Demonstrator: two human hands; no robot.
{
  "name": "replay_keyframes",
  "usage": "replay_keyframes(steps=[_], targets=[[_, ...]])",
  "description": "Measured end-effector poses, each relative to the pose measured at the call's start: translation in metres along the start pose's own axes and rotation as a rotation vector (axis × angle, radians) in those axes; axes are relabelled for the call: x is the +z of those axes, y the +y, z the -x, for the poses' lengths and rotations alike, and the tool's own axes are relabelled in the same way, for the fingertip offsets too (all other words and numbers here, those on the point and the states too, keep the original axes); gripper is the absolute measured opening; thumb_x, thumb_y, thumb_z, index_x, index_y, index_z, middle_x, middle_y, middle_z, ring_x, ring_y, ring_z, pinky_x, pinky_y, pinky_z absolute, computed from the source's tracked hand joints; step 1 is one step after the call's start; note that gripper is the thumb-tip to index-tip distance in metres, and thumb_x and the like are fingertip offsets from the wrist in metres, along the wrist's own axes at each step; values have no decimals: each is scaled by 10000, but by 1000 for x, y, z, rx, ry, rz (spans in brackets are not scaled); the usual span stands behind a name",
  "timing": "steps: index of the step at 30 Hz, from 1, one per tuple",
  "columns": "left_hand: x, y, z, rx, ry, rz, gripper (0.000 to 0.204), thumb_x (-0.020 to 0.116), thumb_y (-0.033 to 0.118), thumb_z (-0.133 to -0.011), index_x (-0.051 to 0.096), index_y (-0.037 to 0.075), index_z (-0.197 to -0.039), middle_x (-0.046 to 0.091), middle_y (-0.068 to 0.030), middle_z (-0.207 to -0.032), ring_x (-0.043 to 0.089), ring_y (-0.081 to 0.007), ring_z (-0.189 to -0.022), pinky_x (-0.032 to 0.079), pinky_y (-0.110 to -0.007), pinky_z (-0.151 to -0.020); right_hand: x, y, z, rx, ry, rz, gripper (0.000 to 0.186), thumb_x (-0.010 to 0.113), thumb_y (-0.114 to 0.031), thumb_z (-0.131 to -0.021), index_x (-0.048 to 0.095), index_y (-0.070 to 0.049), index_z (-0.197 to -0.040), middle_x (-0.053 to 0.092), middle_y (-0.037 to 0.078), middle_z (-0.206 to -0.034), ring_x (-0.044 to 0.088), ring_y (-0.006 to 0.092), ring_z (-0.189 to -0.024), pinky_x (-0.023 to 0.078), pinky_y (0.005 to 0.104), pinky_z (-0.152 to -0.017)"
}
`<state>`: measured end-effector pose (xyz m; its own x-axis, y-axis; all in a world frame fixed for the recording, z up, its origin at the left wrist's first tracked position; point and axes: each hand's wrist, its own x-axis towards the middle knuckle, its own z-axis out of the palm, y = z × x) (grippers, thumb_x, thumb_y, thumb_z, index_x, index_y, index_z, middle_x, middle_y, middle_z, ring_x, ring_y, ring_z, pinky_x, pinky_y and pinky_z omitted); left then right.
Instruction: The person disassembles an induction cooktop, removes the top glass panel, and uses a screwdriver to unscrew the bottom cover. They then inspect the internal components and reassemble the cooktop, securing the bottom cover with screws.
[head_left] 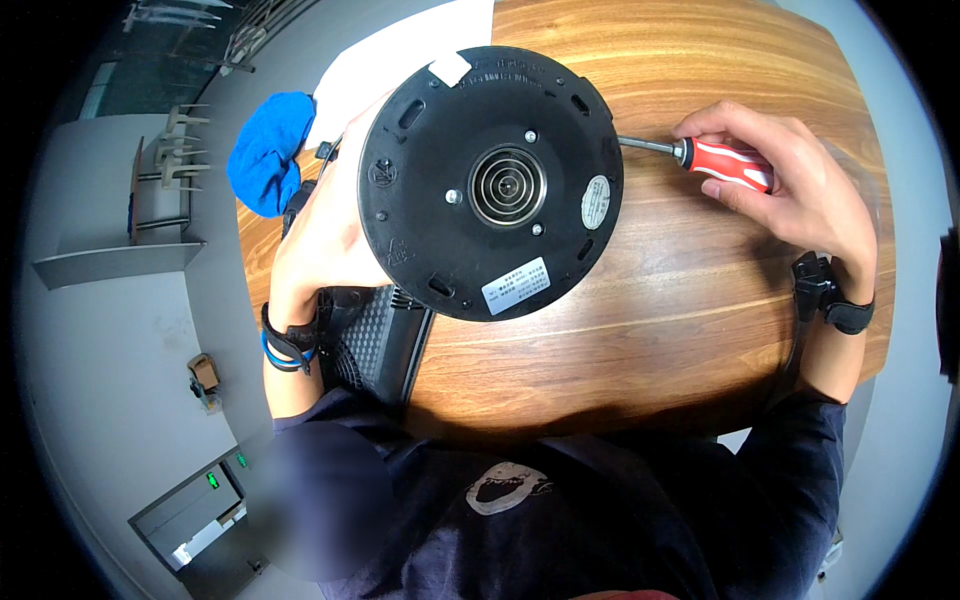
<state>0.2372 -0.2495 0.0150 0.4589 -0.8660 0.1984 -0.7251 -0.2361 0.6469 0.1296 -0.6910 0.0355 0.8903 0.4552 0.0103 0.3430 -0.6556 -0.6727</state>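
Note:
A round black appliance base (pixel 420 240), which looks like the bottom of an electric kettle, faces up over the table. Ring-shaped metal contacts sit in its middle, with three screws around them and pale labels near the rim. My left hand (pixel 335 230) grips it at its left side; most of the fingers are hidden behind it. On the right, my right hand (pixel 790 170) is closed around the red and white handle of a screwdriver (pixel 730 166). The screwdriver's metal shaft points left to the base's right rim. Its tip is out of sight there, so contact cannot be told.
A wooden table (pixel 700 330) lies beneath. A blue cloth (pixel 272 150) is at its left edge, beside a white sheet (pixel 400 45). Below my left forearm is a black textured object (pixel 375 345). Black straps circle both wrists.

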Motion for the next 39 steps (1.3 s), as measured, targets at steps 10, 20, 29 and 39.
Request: replay_keyframes(steps=[10, 20, 29, 39], targets=[[0, -1, 2, 6, 2, -9, 1340, 1072, 409, -738, 318, -28, -1757, 479, -261, -1741, 526, -407, -1589, 425, -530, -1307, -1, 4, 2, 2, 10, 42, 438, 838, -85, -936, 704, -41, -1351, 803, 171, -1202, 790, 381, -1127, 616, 449, -990], [-3, 5, 7, -1, 2, -4, 1359, 1076, 424, -725, 317, -31, -1756, 481, -261, -1736, 529, -403, -1586, 428, -525, -1304, -3, -3, 0, 50, -16, 11, 434, 827, -77, -938, 705, -39, -1354, 803, 180, -1213, 789, 389, -1146, 619, 458, -1008], [-1, 5, 7, -1, 12, -2, 1366, 1082, 426, -710, 326, -27, -1754, 491, -258, -1729, 535, -400, -1580, 430, -524, -1304, -2, 0, 0, 38, -13, 13, 430, 824, -68, -942, 707, -29, -1353, 804, 189, -1208, 792, 385, -1146, 620, 464, -1012], [-1, 6, 9, -8, 21, 4, 1375, 1089, 428, -693, 335, -23, -1751, 502, -254, -1722, 541, -397, -1574, 432, -523, -1303, -2, -1, 0, 49, -21, 34, 421, 823, -79, -954, 708, -36, -1357, 804, 187, -1222, 792, 383, -1155, 620, 466, -1012]])
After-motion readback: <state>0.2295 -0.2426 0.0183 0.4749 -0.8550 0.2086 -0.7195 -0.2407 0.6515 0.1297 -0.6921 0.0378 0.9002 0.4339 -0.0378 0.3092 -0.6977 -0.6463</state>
